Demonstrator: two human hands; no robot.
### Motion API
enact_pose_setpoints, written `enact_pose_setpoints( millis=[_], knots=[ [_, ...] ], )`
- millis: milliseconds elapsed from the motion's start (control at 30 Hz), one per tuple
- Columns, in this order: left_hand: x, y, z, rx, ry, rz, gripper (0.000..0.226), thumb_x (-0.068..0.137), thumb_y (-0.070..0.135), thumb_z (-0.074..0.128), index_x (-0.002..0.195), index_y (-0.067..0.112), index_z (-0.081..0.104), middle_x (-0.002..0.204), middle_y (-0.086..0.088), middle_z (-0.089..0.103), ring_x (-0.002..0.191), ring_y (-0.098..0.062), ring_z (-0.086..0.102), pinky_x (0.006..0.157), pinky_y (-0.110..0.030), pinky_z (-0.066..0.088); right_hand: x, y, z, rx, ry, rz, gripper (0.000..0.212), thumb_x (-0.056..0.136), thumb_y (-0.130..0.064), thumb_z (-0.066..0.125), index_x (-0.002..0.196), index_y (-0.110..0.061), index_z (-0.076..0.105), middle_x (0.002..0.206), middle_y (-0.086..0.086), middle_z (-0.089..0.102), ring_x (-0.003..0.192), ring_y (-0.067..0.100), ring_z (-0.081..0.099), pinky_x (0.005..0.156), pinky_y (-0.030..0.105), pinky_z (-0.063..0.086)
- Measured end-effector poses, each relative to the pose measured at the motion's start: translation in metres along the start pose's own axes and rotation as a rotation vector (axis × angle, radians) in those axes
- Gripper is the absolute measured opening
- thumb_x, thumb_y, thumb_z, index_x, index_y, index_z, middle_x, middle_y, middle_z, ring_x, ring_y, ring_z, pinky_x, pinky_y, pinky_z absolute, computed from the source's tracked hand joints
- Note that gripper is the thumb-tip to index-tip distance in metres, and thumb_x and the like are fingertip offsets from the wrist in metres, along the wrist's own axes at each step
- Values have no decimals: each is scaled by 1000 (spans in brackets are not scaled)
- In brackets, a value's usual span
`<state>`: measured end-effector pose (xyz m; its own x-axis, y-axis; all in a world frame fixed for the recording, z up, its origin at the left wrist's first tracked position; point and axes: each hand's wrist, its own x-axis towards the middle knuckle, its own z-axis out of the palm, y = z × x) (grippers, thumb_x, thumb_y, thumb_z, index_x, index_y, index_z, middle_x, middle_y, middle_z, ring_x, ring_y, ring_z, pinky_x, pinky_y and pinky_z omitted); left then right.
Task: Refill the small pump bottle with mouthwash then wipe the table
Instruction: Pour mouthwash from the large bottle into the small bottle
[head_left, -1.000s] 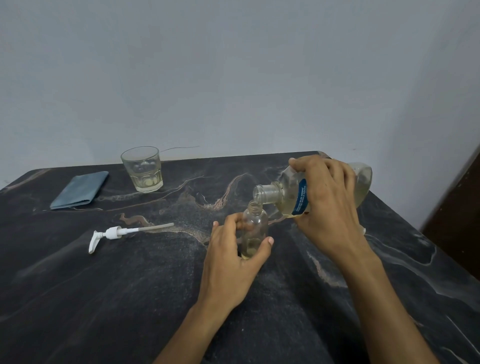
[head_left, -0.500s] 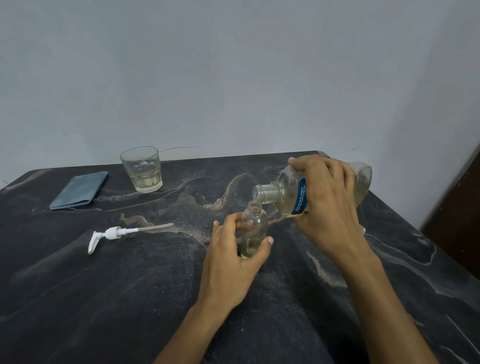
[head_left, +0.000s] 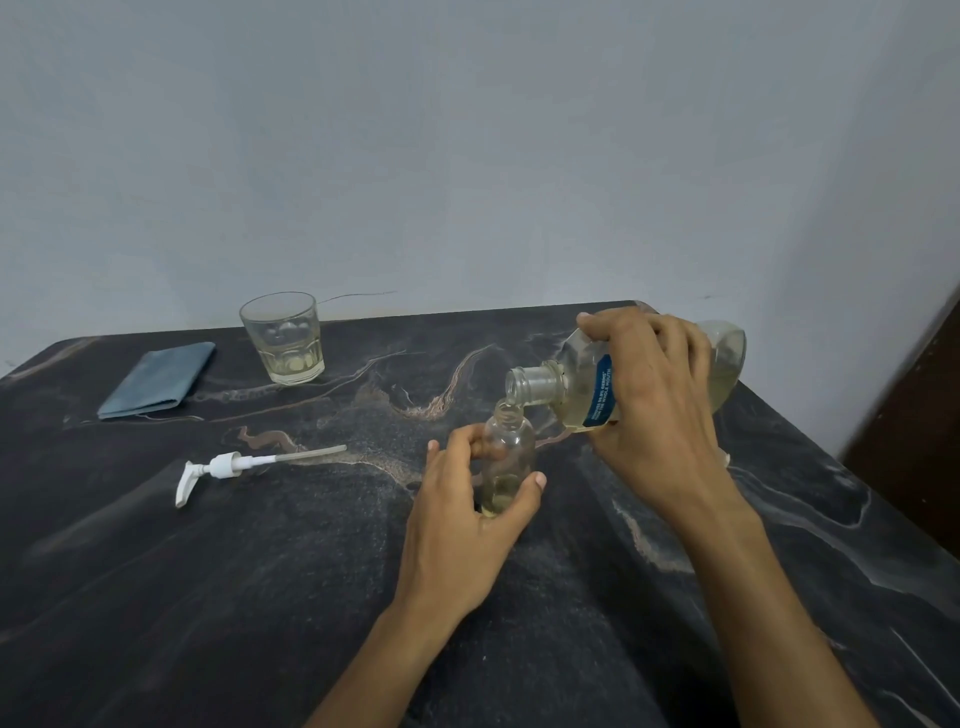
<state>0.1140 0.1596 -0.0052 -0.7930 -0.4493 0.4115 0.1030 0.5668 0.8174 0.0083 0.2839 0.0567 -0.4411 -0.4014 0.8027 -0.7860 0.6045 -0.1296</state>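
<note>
A small clear pump bottle (head_left: 508, 447) stands upright on the dark marble table (head_left: 260, 597), with a little pale yellow liquid at its bottom. My left hand (head_left: 462, 525) grips its lower half. My right hand (head_left: 654, 400) holds a large clear mouthwash bottle (head_left: 576, 392) with a blue label, tipped almost level, its open mouth just above the small bottle's neck. The white pump head (head_left: 223, 466) with its tube lies on the table to the left. A folded blue cloth (head_left: 158, 378) lies at the far left.
A glass tumbler (head_left: 282, 336) with a little pale liquid stands near the back edge, right of the cloth. A grey wall rises behind the table. The table's right edge runs diagonally near a dark brown panel (head_left: 914, 441).
</note>
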Motion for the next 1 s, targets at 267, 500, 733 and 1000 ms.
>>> enact_pose_setpoints(
  millis=[267, 500, 733, 1000],
  knots=[
    [0, -4, 1, 16, -15, 12, 35, 73, 59, 60, 100, 54, 39, 103, 25, 55, 101, 6, 54, 83, -22, 50, 0, 0, -1, 0, -14, -6, 91, 43, 10, 87, 117, -19, 42, 109, 3, 56, 104, 17, 36, 93, 27, 23],
    [1, -7, 2, 16, -6, 29, 35, 72, 60, 59, 100, 53, 39, 103, 24, 55, 101, 10, 52, 86, -22, 49, 0, 0, -1, -3, -8, -2, 90, 44, 9, 87, 117, -19, 42, 109, 1, 55, 104, 16, 36, 93, 26, 23],
    [2, -9, 2, 16, -8, 39, 35, 72, 60, 59, 100, 55, 38, 103, 22, 56, 100, 5, 54, 77, -17, 48, 1, -1, -2, -2, -19, -4, 87, 47, 8, 86, 117, -19, 42, 109, 4, 57, 104, 16, 36, 94, 29, 23],
    [2, -10, 2, 14, -19, 29, 35, 72, 61, 58, 100, 57, 38, 103, 22, 56, 99, 10, 52, 72, -7, 44, 1, -1, -2, -7, -28, -5, 87, 47, 9, 85, 116, -19, 41, 110, 4, 57, 105, 16, 37, 96, 29, 22]
  ],
)
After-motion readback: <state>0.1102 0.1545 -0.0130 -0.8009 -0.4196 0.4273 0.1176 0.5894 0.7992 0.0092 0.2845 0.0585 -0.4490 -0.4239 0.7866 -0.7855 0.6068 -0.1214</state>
